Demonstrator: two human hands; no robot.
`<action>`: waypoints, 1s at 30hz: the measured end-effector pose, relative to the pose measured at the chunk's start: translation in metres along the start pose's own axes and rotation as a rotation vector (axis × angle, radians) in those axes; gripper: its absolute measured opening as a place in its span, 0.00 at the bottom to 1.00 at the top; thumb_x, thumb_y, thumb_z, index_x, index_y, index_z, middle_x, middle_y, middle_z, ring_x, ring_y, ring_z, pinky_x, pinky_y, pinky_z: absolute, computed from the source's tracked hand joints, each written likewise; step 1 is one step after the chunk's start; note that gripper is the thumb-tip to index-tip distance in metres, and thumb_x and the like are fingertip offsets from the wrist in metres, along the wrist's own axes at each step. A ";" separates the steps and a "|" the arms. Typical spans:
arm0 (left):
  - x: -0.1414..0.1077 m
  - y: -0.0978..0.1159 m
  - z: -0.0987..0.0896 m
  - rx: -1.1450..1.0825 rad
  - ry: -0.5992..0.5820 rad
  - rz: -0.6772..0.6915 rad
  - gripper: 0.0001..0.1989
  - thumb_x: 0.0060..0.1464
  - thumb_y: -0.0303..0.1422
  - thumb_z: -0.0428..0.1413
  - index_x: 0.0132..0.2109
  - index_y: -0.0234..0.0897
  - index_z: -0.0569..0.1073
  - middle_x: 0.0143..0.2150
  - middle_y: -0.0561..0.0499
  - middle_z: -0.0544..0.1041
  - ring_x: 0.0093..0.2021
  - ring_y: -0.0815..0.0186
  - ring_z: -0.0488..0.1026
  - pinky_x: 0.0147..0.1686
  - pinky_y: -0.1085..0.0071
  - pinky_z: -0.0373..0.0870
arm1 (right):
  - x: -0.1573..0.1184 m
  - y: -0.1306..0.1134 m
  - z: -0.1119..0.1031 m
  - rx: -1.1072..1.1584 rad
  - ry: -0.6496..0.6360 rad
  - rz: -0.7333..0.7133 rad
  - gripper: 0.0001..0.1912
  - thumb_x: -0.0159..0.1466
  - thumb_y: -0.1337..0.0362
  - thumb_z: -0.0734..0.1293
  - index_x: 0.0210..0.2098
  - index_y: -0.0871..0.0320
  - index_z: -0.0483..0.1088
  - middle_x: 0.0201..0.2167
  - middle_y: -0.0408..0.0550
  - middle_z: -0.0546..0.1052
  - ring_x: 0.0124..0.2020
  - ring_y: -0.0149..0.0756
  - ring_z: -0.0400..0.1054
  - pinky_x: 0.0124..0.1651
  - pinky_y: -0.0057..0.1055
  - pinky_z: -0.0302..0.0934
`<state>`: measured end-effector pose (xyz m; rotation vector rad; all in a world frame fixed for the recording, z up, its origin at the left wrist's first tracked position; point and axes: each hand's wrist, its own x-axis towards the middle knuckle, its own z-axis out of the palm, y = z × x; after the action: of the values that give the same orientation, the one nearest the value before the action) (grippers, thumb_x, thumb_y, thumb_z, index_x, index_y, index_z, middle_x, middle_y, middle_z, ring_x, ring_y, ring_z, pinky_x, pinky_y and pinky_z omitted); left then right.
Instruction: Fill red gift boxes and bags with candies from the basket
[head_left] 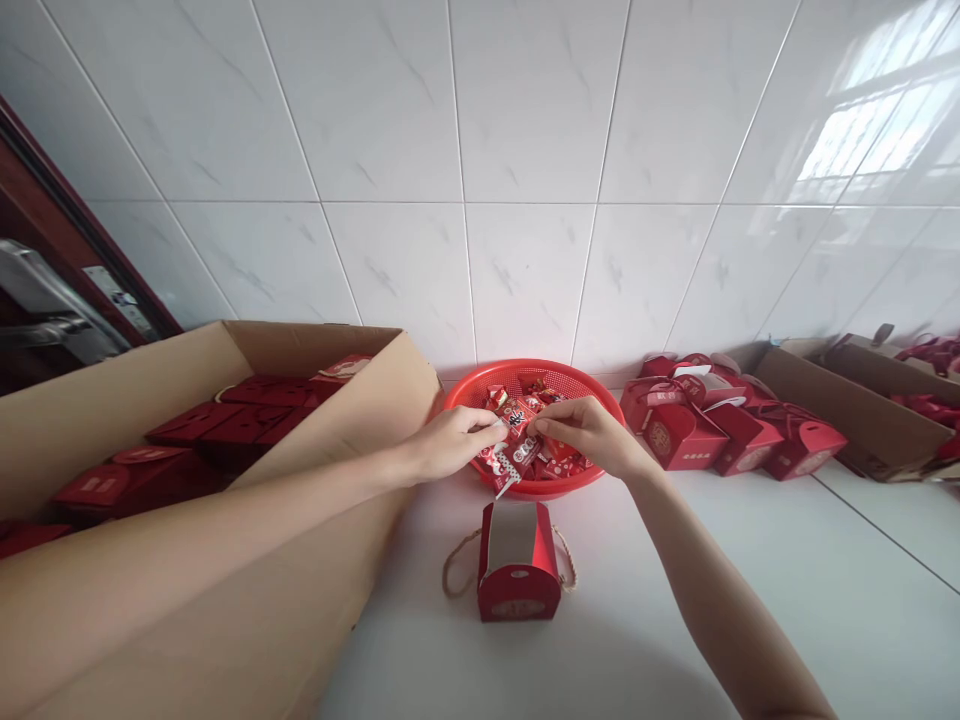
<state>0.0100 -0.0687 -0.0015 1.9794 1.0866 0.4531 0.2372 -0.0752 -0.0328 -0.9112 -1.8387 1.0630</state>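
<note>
Over a red plastic basket, both hands reach in among the candies. My left hand comes from the left, thumb and fingers pinched together on a red wrapped candy. From the right, my right hand has its fingertips pinched on a wrapped candy too, though its edges blend with the pile. A white stick pokes out over the basket's near rim. Just in front stands a small red gift box, its top open, with a rope handle spread out at each side.
At the left stands a large cardboard carton holding several red boxes. Several closed red gift boxes with ribbons are grouped right of the basket. Beyond them is another carton. A tiled wall rises behind the white tabletop.
</note>
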 end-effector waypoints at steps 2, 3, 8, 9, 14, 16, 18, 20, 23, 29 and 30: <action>0.000 -0.001 -0.001 -0.021 -0.029 -0.013 0.18 0.54 0.50 0.56 0.33 0.37 0.69 0.29 0.55 0.68 0.30 0.66 0.65 0.32 0.70 0.60 | 0.000 -0.001 0.004 -0.007 0.053 -0.009 0.16 0.63 0.53 0.69 0.32 0.61 0.79 0.27 0.47 0.78 0.29 0.35 0.71 0.34 0.31 0.64; 0.000 -0.002 -0.001 -0.017 -0.037 -0.016 0.18 0.52 0.49 0.58 0.34 0.37 0.70 0.30 0.55 0.70 0.32 0.65 0.66 0.32 0.70 0.61 | 0.000 -0.001 0.006 0.008 0.065 -0.008 0.16 0.62 0.53 0.69 0.32 0.61 0.79 0.26 0.47 0.78 0.29 0.35 0.70 0.34 0.31 0.64; 0.000 -0.005 -0.002 0.016 0.008 0.011 0.15 0.49 0.44 0.61 0.34 0.38 0.70 0.30 0.55 0.71 0.32 0.64 0.68 0.33 0.69 0.63 | 0.000 0.002 0.011 0.253 0.102 0.048 0.18 0.60 0.50 0.71 0.36 0.59 0.78 0.24 0.46 0.77 0.28 0.35 0.72 0.34 0.31 0.66; 0.000 -0.005 -0.002 0.015 0.021 0.011 0.14 0.49 0.44 0.61 0.34 0.37 0.70 0.30 0.55 0.71 0.32 0.64 0.69 0.33 0.69 0.64 | 0.001 0.004 0.011 0.330 0.136 0.066 0.18 0.59 0.50 0.73 0.37 0.59 0.78 0.27 0.46 0.78 0.29 0.35 0.73 0.35 0.31 0.67; 0.000 -0.003 -0.001 0.015 0.059 -0.001 0.15 0.48 0.43 0.60 0.35 0.37 0.71 0.30 0.54 0.73 0.33 0.63 0.70 0.33 0.68 0.65 | 0.004 0.014 0.012 0.551 0.278 0.119 0.18 0.51 0.52 0.79 0.32 0.59 0.78 0.32 0.49 0.80 0.30 0.35 0.74 0.37 0.32 0.68; 0.000 -0.001 -0.001 0.017 0.056 -0.003 0.15 0.48 0.43 0.60 0.36 0.37 0.72 0.31 0.54 0.73 0.33 0.62 0.70 0.34 0.68 0.65 | 0.004 0.014 0.010 0.544 0.302 0.095 0.18 0.51 0.52 0.78 0.28 0.60 0.76 0.27 0.48 0.79 0.29 0.34 0.73 0.35 0.31 0.68; -0.001 0.001 -0.001 0.014 0.051 -0.005 0.16 0.48 0.44 0.60 0.38 0.36 0.73 0.32 0.53 0.74 0.35 0.61 0.71 0.34 0.68 0.65 | 0.003 0.014 0.006 0.541 0.328 0.064 0.18 0.50 0.51 0.78 0.27 0.59 0.74 0.26 0.47 0.79 0.29 0.34 0.72 0.33 0.29 0.67; -0.001 0.002 -0.001 0.020 0.054 -0.006 0.16 0.48 0.44 0.59 0.38 0.36 0.73 0.32 0.53 0.74 0.35 0.61 0.71 0.35 0.68 0.65 | 0.002 0.016 -0.001 0.512 0.356 0.058 0.20 0.51 0.48 0.77 0.28 0.58 0.72 0.28 0.47 0.79 0.29 0.34 0.73 0.32 0.29 0.67; -0.002 0.004 -0.003 0.048 0.061 -0.005 0.15 0.49 0.44 0.59 0.36 0.36 0.72 0.30 0.54 0.72 0.33 0.63 0.69 0.34 0.69 0.64 | 0.000 0.024 -0.014 0.293 0.370 0.093 0.21 0.55 0.46 0.73 0.30 0.58 0.70 0.27 0.47 0.78 0.28 0.35 0.72 0.32 0.31 0.66; -0.004 0.005 -0.003 0.077 0.040 0.005 0.14 0.50 0.44 0.58 0.33 0.37 0.69 0.29 0.56 0.69 0.31 0.65 0.66 0.31 0.70 0.60 | -0.001 0.046 -0.033 -0.459 0.098 0.215 0.06 0.55 0.63 0.70 0.31 0.59 0.75 0.26 0.43 0.75 0.27 0.32 0.65 0.31 0.28 0.59; -0.005 0.005 -0.003 0.078 0.037 0.003 0.14 0.50 0.44 0.58 0.34 0.37 0.69 0.29 0.56 0.69 0.31 0.65 0.65 0.31 0.70 0.60 | 0.000 0.047 -0.032 -0.474 0.032 0.222 0.06 0.53 0.66 0.70 0.31 0.58 0.76 0.26 0.42 0.75 0.27 0.32 0.65 0.31 0.28 0.59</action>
<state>0.0082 -0.0725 0.0045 2.0480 1.1400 0.4568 0.2745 -0.0474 -0.0648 -1.4266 -2.0367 0.7398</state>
